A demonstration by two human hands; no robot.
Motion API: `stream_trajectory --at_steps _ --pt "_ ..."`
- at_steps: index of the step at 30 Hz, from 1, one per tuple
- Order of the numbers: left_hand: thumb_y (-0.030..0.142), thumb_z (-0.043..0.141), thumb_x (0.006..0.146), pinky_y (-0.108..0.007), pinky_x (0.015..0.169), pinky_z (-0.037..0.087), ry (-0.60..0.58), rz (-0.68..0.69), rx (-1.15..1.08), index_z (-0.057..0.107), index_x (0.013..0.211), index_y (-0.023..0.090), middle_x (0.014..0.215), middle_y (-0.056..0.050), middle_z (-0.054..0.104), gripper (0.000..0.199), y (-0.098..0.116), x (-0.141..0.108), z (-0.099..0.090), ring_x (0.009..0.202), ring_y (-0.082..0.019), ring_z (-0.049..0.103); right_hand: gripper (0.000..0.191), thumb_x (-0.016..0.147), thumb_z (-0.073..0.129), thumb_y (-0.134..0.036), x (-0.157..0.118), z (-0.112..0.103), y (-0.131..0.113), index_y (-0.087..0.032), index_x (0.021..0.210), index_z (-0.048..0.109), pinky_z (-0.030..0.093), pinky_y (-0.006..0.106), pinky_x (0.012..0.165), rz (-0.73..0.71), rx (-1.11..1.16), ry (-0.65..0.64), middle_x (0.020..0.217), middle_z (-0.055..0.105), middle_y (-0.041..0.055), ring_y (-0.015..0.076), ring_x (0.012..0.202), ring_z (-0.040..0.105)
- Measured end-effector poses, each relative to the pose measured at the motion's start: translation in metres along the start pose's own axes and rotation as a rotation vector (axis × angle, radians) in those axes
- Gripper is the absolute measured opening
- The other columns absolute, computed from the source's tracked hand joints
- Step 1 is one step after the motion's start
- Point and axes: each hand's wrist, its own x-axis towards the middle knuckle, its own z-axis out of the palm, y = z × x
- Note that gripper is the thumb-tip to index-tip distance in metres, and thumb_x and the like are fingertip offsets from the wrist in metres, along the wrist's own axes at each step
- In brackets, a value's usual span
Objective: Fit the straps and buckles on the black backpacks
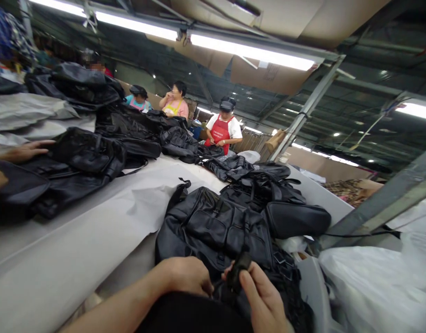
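Note:
My left hand (pixel 190 275) is closed, knuckles up, at the lower edge of a black backpack (pixel 213 226); what its fingers hold, if anything, is hidden. Between the thumb and fingers of my right hand (pixel 259 286) is a small dark piece (pixel 239 272), blurred, perhaps a buckle or strap end. The backpack lies on the table with its front pockets and straps facing up. A black shape covers the bottom middle of the view, just below my hands.
Black bags (pixel 129 125) are piled along the paper-covered table (pixel 105 226). At the left, another person's hand (pixel 32 150) rests by a bag. White plastic (pixel 376 273) and a metal post (pixel 383 199) stand right. Several people work behind.

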Motion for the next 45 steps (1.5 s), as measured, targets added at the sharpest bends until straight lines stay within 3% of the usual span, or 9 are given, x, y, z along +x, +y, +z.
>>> stream_trajectory --at_steps 2,5,10,14,18,23,29,35,45 --pt "0.020 0.054 0.085 -0.026 0.068 0.048 -0.002 -0.031 -0.139 0.075 0.086 0.017 0.086 -0.004 0.075 0.022 -0.012 0.002 -0.012 0.080 -0.022 0.068 0.057 0.077 0.061 -0.067 0.023 0.001 0.013 -0.018 0.104 0.070 0.048 0.032 0.093 0.143 -0.060 0.046 0.112 0.070 0.0097 0.0269 0.108 0.062" --pt "0.016 0.047 0.086 -0.021 0.064 0.050 0.054 -0.073 -0.217 0.073 0.087 0.014 0.083 -0.003 0.074 0.026 -0.028 0.013 -0.026 0.073 -0.016 0.069 0.061 0.065 0.065 -0.069 0.041 0.001 0.038 -0.017 0.097 0.069 0.045 0.034 0.097 0.270 -0.166 0.010 0.115 0.068 0.0119 0.0307 0.116 0.057" --pt "0.007 0.040 0.082 -0.021 0.056 0.051 0.200 -0.147 -0.238 0.071 0.102 0.011 0.077 -0.004 0.071 0.037 -0.040 0.048 -0.030 0.059 -0.014 0.067 0.044 0.063 0.064 -0.066 0.043 0.001 0.052 -0.022 0.065 0.058 0.043 0.032 0.082 0.237 -0.298 -0.201 0.077 0.060 0.0038 0.0252 0.087 0.056" --pt "0.005 0.046 0.080 -0.024 0.078 0.053 0.328 -0.127 -0.160 0.073 0.100 0.016 0.090 -0.005 0.075 0.036 -0.046 0.067 -0.022 0.084 -0.017 0.070 0.048 0.064 0.063 -0.067 0.044 -0.004 0.046 -0.023 0.058 0.042 0.038 0.028 0.057 0.370 -0.228 -0.343 0.058 0.039 -0.0041 0.0149 0.059 0.043" --pt "0.007 0.046 0.086 -0.025 0.095 0.047 0.411 -0.104 -0.111 0.071 0.108 0.019 0.113 -0.005 0.072 0.036 -0.053 0.067 -0.009 0.106 -0.018 0.064 0.049 0.070 0.061 -0.067 0.044 -0.010 0.046 -0.022 0.066 0.042 0.035 0.023 0.051 0.527 -0.127 -0.443 0.056 0.038 -0.0074 0.0099 0.051 0.040" --pt "0.009 0.047 0.087 -0.026 0.094 0.048 0.393 -0.073 -0.064 0.070 0.116 0.022 0.119 -0.005 0.068 0.039 -0.058 0.067 -0.001 0.108 -0.019 0.063 0.052 0.067 0.071 -0.067 0.046 -0.008 0.045 -0.021 0.067 0.046 0.034 0.020 0.050 0.635 0.007 -0.387 0.055 0.043 -0.0078 0.0080 0.050 0.041" --pt "0.012 0.046 0.090 -0.027 0.093 0.050 0.366 -0.080 -0.040 0.068 0.121 0.021 0.117 -0.005 0.069 0.040 -0.057 0.069 -0.001 0.109 -0.021 0.064 0.062 0.054 0.079 -0.071 0.044 -0.006 0.046 -0.020 0.066 0.046 0.031 0.018 0.046 0.630 0.112 -0.310 0.054 0.038 -0.0097 0.0059 0.049 0.036" --pt "0.009 0.047 0.087 -0.025 0.093 0.049 0.362 -0.078 -0.084 0.069 0.121 0.021 0.117 -0.005 0.070 0.042 -0.057 0.067 -0.001 0.109 -0.020 0.064 0.050 0.062 0.084 -0.058 0.041 -0.015 0.051 -0.018 0.072 0.055 0.043 0.020 0.057 0.744 0.290 -0.331 0.062 0.050 -0.0069 0.0068 0.055 0.046" --pt "0.008 0.048 0.083 -0.026 0.087 0.050 0.334 -0.055 -0.107 0.070 0.118 0.022 0.116 -0.004 0.071 0.044 -0.058 0.067 -0.003 0.106 -0.021 0.065 0.057 0.052 0.088 -0.061 0.046 -0.008 0.044 -0.018 0.071 0.056 0.039 0.016 0.048 0.835 0.163 -0.233 0.059 0.050 -0.0072 0.0054 0.052 0.043"
